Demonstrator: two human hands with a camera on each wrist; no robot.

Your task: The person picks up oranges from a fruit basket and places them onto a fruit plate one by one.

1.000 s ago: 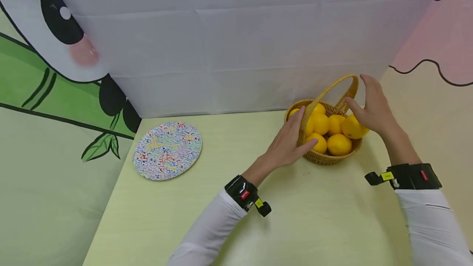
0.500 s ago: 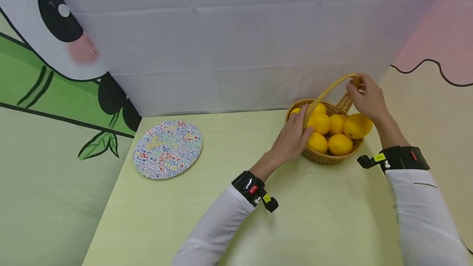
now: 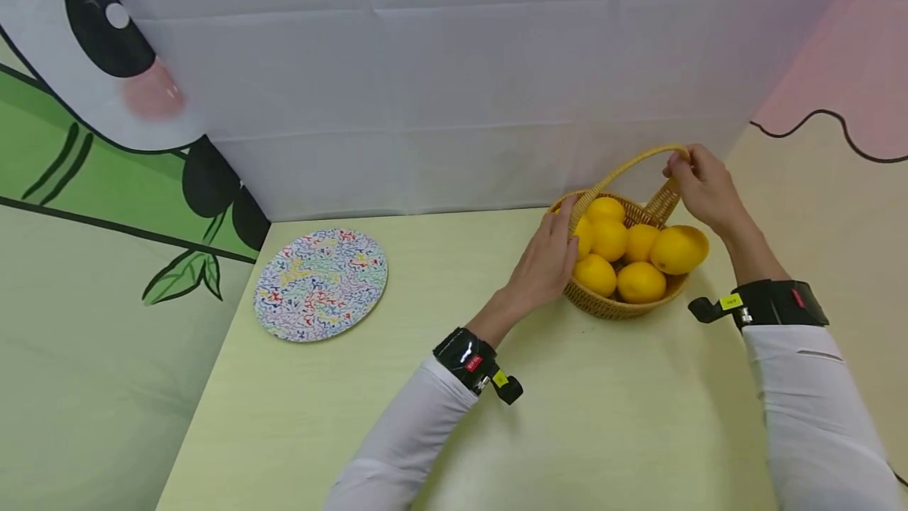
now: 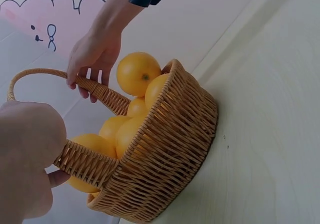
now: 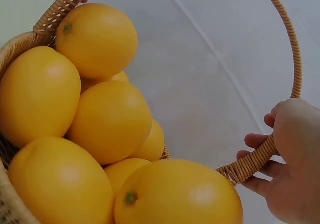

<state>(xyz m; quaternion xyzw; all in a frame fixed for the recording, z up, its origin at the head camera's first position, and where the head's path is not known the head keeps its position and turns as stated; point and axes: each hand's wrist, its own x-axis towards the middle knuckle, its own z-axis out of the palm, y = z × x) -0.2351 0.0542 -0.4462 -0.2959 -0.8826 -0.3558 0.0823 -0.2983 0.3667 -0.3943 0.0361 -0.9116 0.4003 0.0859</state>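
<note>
A woven wicker basket (image 3: 603,307) with an arched handle (image 4: 90,163) stands at the back right of the table. Heaped inside it are several yellow lemons (image 3: 641,282). My left hand (image 3: 542,262) grips the left leg of the handle low, near the rim; in the left wrist view a fingertip shows behind the weave. Higher up on the opposite leg, my right hand (image 3: 709,192) holds the handle, its fingers wrapped round it in the right wrist view (image 5: 295,159). One lemon (image 5: 180,194) lies high against the right rim.
A round, flat board with a multicoloured speckled pattern (image 3: 321,285) lies on the pale table (image 3: 567,416) at the back left. Right behind the table hangs a white cloth backdrop (image 3: 397,85) with printed cartoon figures.
My right hand, spread beside the handle a second ago, has closed round it. My left hand has taken hold of the near leg. The basket has shifted and tipped slightly left.
</note>
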